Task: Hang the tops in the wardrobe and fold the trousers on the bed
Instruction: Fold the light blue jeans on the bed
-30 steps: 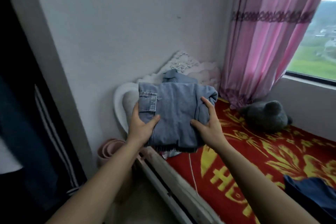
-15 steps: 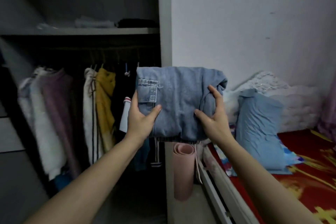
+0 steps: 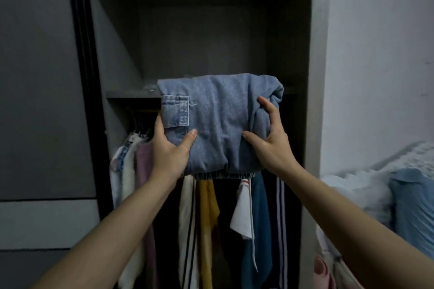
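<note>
Holding the trousers (image 3: pixel 218 122) up, folded, in the middle of the frame, in front of the wardrobe shelf (image 3: pixel 131 94). Clamping each side in a closed grip with left hand (image 3: pixel 169 150) and right hand (image 3: pixel 270 145). Probably best to keep flat and slide in slowly.

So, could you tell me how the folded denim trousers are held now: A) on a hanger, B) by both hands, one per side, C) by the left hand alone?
B: the left hand and the right hand each hold one side of the folded denim trousers.
</note>
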Tool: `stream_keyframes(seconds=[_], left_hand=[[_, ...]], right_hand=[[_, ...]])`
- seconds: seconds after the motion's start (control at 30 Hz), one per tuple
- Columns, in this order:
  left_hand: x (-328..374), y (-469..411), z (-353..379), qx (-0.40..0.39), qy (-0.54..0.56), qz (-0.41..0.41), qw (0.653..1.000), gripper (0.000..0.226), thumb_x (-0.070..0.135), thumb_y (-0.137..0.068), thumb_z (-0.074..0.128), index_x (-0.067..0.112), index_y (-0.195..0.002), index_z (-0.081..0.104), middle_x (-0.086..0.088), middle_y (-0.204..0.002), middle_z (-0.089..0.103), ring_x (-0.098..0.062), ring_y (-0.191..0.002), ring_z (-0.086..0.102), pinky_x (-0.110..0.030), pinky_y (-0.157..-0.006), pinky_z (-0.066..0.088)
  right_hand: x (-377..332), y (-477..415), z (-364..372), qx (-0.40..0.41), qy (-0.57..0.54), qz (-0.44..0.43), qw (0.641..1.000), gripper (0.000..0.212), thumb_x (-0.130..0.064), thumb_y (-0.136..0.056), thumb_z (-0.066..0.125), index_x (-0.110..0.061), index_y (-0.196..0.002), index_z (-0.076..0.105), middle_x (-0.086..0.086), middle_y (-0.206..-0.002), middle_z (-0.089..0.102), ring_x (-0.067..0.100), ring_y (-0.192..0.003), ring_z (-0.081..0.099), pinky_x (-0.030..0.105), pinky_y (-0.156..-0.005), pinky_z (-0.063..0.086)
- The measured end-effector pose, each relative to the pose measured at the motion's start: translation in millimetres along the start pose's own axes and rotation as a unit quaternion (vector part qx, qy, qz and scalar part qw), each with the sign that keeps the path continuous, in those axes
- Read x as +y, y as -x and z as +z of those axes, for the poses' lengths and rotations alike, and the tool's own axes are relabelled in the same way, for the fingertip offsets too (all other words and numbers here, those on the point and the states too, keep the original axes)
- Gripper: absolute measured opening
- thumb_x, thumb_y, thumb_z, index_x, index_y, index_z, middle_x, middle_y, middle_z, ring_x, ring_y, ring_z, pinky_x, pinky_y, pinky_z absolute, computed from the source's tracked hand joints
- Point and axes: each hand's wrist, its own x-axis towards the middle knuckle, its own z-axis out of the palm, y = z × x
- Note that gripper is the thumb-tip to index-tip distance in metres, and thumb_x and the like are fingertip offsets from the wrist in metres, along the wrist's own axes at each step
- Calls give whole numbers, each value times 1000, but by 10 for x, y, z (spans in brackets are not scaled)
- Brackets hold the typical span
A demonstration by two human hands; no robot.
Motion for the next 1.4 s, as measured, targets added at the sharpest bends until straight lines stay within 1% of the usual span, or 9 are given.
stream_keyframes(seconds=[0.17, 0.33, 0.5, 0.6, 0.73, 0.87, 1.03, 1.23, 1.4], left_hand=[[-296, -973, -553, 16, -17, 37, 999, 67, 15, -81, 79, 19, -139, 46, 4, -128, 63, -9, -114, 63, -41, -101, 51], [-380, -1889, -614, 21, -18, 107, 994, 61, 14, -83, 77, 18, -135, 46, 7, -125, 62, -2, -111, 62, -32, -101, 50], [-386, -2905, -392, 17, 2, 157, 987, 76, 17, -82, 76, 11, -146, 35, -1, -136, 56, -7, -119, 59, -22, -95, 52], [-460, -3464, -227, 29, 2, 172, 985, 75, 18, -79, 77, 9, -142, 37, -2, -130, 59, -8, -113, 62, -29, -96, 54], [-657, -4112, -97, 57, 2, 163, 985, 73, 18, -75, 77, 10, -138, 41, -1, -124, 62, -8, -108, 65, -35, -96, 54], [-912, -4672, -18, 73, -11, 131, 989, 68, 14, -78, 77, 16, -137, 43, 6, -119, 63, -6, -104, 65, -33, -94, 55], [-1290, -5225, -123, 91, -44, 92, 991, 66, 14, -80, 76, 21, -137, 44, 12, -112, 62, -2, -99, 63, -21, -80, 54], [-1695, -5944, -374, 101, -65, 46, 992, 61, 14, -80, 76, 19, -134, 47, 4, -114, 63, -11, -95, 64, -28, -72, 54], [-2073, -6354, -690, 50, -177, -57, 981, 55, 22, -79, 76, 10, -129, 55, -5, -119, 65, -21, -97, 67, -31, -70, 56]], right_hand=[[-86, -741, 864, 10, -19, -50, 999, 78, -15, -87, 71, -41, -148, 30, -33, -134, 38, -20, -111, 42, 23, -103, 38], [-169, -1557, 1220, 50, -17, -113, 992, 78, -9, -87, 68, -32, -150, 29, -23, -138, 36, -32, -105, 39, 0, -88, 36], [-214, -2466, 1282, 89, 13, -181, 979, 77, -7, -88, 63, -26, -152, 26, -4, -154, 31, -8, -123, 42, 9, -94, 42], [-131, -3099, 1302, 95, 28, -218, 971, 76, -9, -86, 63, -23, -151, 26, 3, -154, 36, 16, -139, 41, 33, -107, 47], [39, -3892, 1451, 76, 28, -229, 970, 76, -10, -86, 63, -24, -150, 26, 4, -150, 42, 19, -135, 47, 30, -102, 52], [315, -4573, 1695, 28, 10, -216, 976, 79, -7, -88, 61, -31, -152, 22, 6, -158, 28, 19, -135, 40, 37, -107, 46], [644, -5170, 2186, -15, -19, -175, 984, 81, -6, -88, 62, -35, -152, 21, 8, -157, 30, 14, -114, 42, 29, -91, 46], [885, -5750, 2828, -30, -27, -107, 993, 82, -9, -88, 65, -33, -153, 22, 6, -156, 32, 25, -130, 43, 36, -103, 44], [1166, -6022, 3347, -78, -18, 27, 996, 68, -23, -89, 68, -27, -147, 32, 9, -130, 52, 26, -110, 56, 44, -95, 52]])
